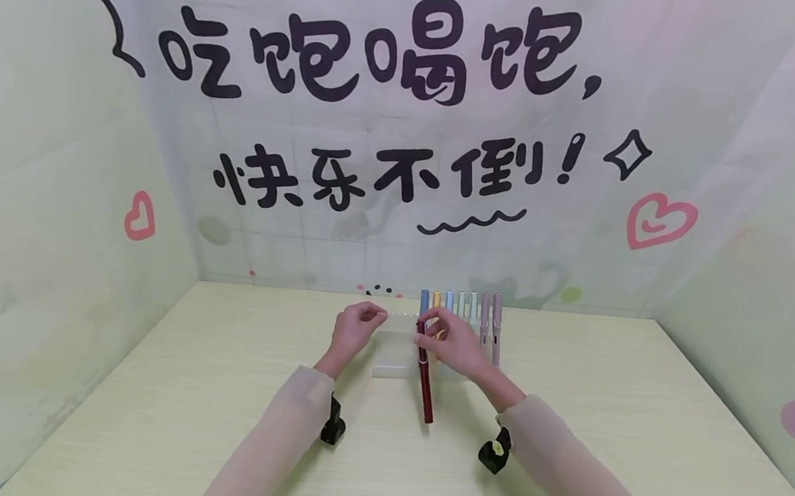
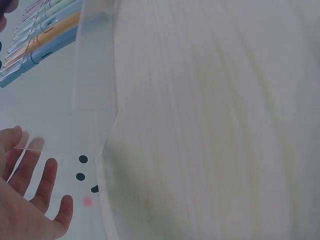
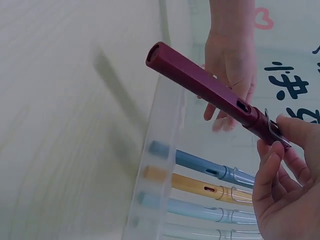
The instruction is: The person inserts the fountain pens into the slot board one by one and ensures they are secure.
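My right hand [image 1: 458, 346] pinches a dark red fountain pen [image 3: 200, 85] by its cap end, near the metal clip. The pen slants, its barrel end down toward the front of the table in the head view. My left hand [image 1: 356, 329] pinches the upper left edge of a clear plastic pen stand [image 1: 388, 371], thumb and fingertips on either side of the thin sheet. Leaning in the stand are a blue pen [image 3: 200, 166], a yellow pen [image 3: 197, 186], a light blue pen [image 3: 195, 206] and several pale green and purple pens [image 1: 495, 330].
The stand is on a pale wood-grain table [image 1: 232, 391], near its back edge. A printed cloth backdrop [image 1: 341, 251] with dark lettering and hearts rises behind and at both sides. Black wrist cameras hang below the left sleeve [image 1: 286, 410] and the right sleeve [image 1: 563, 456].
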